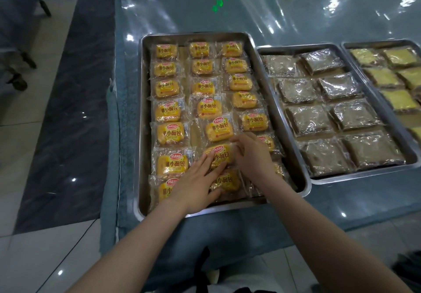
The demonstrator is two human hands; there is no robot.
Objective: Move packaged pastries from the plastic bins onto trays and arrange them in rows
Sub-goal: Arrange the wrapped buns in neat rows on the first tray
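Your left hand (196,184) lies flat on a packet (219,156) in the left tray (144,133); your right hand (252,156) touches its right edge, grip unclear.

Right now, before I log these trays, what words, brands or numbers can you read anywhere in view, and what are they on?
"小面包": large dark characters on every yellow pastry packet in the left tray.
"达利园": red oval logo on the same packets, legible only on the nearest ones.
Fine print below the characters: too small to read.
Brown packets in the middle tray and yellow-topped packets in the right tray: no readable text.
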